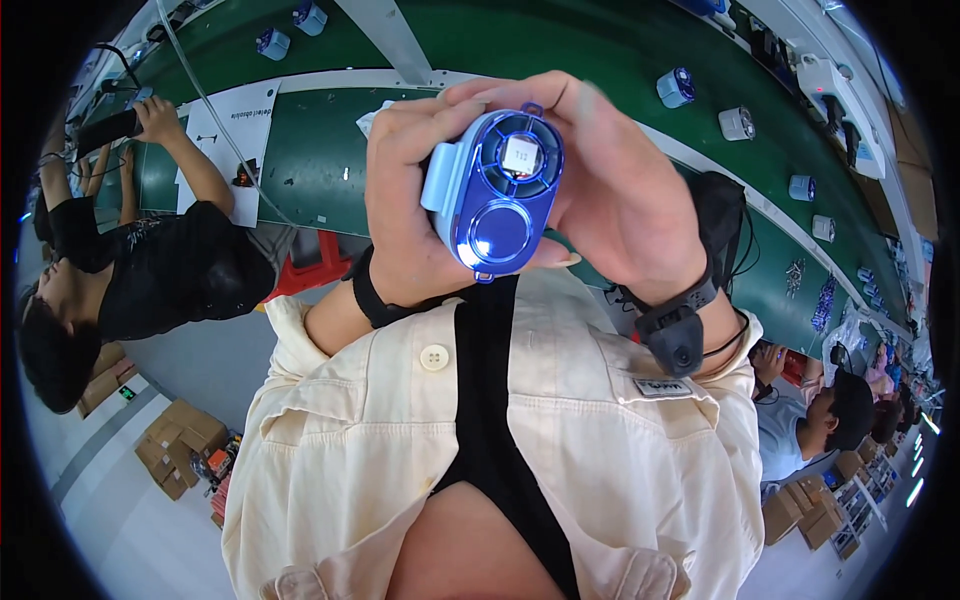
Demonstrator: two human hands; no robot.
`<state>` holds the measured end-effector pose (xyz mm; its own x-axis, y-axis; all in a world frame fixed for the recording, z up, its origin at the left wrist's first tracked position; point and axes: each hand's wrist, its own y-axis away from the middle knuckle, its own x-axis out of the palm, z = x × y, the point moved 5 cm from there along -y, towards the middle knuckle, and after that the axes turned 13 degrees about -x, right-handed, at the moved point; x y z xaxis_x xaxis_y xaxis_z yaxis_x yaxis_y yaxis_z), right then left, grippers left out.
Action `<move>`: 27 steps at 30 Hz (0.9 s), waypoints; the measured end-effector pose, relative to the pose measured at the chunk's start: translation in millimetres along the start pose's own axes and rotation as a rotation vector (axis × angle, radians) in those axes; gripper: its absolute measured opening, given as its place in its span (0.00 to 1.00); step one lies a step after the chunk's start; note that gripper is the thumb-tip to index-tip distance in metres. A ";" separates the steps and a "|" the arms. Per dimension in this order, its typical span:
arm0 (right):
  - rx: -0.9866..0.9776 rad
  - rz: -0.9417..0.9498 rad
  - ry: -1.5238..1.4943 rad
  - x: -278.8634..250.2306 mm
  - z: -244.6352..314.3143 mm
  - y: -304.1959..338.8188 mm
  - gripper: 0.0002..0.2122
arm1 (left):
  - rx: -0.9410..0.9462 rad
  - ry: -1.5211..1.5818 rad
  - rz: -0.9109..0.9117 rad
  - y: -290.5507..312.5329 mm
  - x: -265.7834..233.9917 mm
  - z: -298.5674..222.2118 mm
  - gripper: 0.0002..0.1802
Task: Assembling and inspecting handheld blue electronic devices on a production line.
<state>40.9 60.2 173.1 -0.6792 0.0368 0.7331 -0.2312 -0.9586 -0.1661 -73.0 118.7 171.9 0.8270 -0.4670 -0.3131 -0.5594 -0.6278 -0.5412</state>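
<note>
A small glossy blue handheld fan (498, 232) is held up in front of my chest, with its face toward me. At its upper end is a round spoked grille with a white square sticker (521, 154) on it; a smooth round disc lies below. A light-blue clip-like part juts from its left side. My left hand (400, 170) is closed round the fan's left side and back. From the right, my right hand (630, 190) curves round the fan, its fingers going behind the top and its thumb near the lower edge. Parts of the fingers are hidden behind the fan.
Beyond my hands runs a green workbench (320, 145) with a printed white sheet (225, 140). Several blue and pale units, such as one blue unit (676, 88), stand on a green surface farther off. One person (190, 255) works at left, another (810, 420) at right. Cardboard boxes (180, 440) lie on the floor.
</note>
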 end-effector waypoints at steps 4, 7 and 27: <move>-0.092 0.052 0.207 1.5 2.4 3.4 0.12 | 0.047 -0.064 -0.015 2.7 1.0 -1.9 0.52; -0.102 0.088 0.373 3.5 3.2 7.2 0.10 | 0.068 -0.090 -0.029 2.8 3.2 -2.8 0.51; 0.059 -0.004 -0.007 0.2 4.4 5.9 0.10 | 0.016 0.014 0.022 5.4 4.2 0.2 0.53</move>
<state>42.5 53.3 175.2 -0.6733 0.0391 0.7383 -0.1921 -0.9735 -0.1237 -72.5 113.5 167.5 0.8134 -0.4894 -0.3143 -0.5765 -0.6069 -0.5471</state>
